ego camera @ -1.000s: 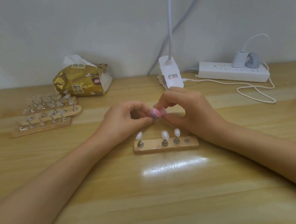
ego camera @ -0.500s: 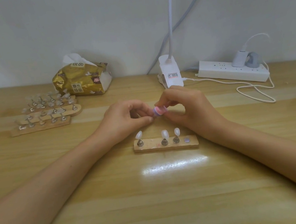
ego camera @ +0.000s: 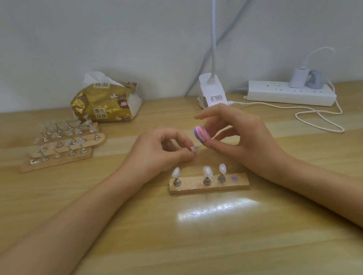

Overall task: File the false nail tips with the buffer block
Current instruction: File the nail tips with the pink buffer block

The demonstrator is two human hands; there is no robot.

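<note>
The buffer block [ego camera: 201, 135], banded purple and pink, is held above the table [ego camera: 191, 251], pinched at its lower end between thumb and fingers of the right hand [ego camera: 240, 136]; the forefinger is stretched out above it. Just beside its lower end, the left hand [ego camera: 157, 152] pinches one pale false nail tip [ego camera: 194, 149] at its fingertips; whether block and tip touch cannot be told. Below both hands lies a wooden holder strip [ego camera: 194, 187] carrying three mounted nail tips [ego camera: 207, 171] on metal stands and one bare magnet [ego camera: 234, 178]. Further strips of tips [ego camera: 62, 150] lie well to the left, near a gold tissue pack [ego camera: 107, 105]. A white power strip [ego camera: 290, 95] sits at the right rear.
</note>
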